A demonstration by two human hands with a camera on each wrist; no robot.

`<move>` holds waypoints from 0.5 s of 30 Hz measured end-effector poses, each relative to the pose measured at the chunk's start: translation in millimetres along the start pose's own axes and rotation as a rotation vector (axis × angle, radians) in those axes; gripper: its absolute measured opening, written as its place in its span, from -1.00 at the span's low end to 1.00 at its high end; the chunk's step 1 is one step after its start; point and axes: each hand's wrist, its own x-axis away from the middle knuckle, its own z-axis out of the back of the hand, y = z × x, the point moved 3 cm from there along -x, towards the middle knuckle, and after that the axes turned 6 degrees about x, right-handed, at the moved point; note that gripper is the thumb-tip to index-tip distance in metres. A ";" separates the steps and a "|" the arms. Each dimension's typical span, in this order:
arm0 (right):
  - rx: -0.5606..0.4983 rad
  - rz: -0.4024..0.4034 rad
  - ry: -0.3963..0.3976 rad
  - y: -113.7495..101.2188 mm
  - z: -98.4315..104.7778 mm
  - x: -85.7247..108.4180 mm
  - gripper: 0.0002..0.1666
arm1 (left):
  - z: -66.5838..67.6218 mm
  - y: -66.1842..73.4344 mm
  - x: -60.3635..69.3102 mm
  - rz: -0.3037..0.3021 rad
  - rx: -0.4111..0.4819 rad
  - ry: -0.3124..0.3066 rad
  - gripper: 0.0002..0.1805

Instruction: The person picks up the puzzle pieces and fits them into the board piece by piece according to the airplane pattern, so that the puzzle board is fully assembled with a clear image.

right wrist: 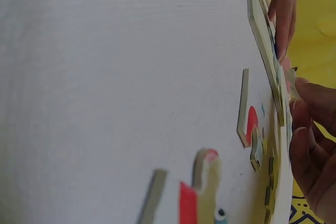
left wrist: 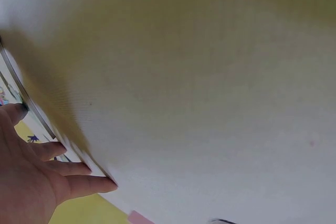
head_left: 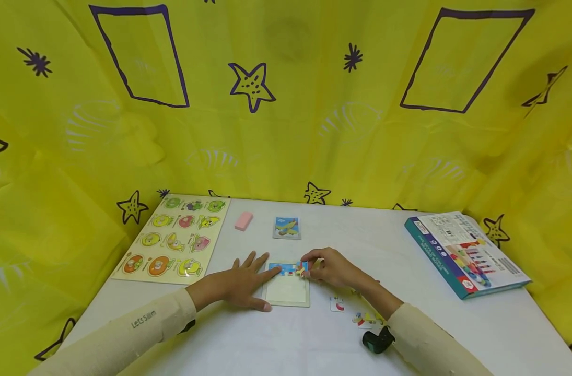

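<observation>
White table (head_left: 267,344), lower frame | left hand (head_left: 243,284), lower centre: spread wide, gripping nothing | right hand (head_left: 334,270), just right: narrow pinch | tray (head_left: 287,290), lower centre; left index on its top row (head_left: 287,268) | pinched puzzle piece (head_left: 300,270), tray's upper right: I'd square edges, press flat, left finger steadying neighbours.

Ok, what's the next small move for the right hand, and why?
Probably ease the pinched piece down into the upper right corner of the tray: the right hand holds it there, blue pieces lie along the top edge beside it, and the left hand has a finger over them, likely steadying the row.
</observation>
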 end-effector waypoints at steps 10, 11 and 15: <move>0.149 -0.024 0.006 -0.5 -2.2 -4.9 -0.64 | -0.4 -0.7 0.2 0.013 0.014 -0.017 0.03; 0.157 -0.024 0.005 -0.7 -2.5 -5.1 -0.64 | -0.3 -0.7 0.2 0.013 0.013 -0.018 0.03; 0.187 -0.032 0.012 -1.2 -2.7 -6.0 -0.65 | 0.6 -0.3 0.5 0.010 0.013 -0.021 0.02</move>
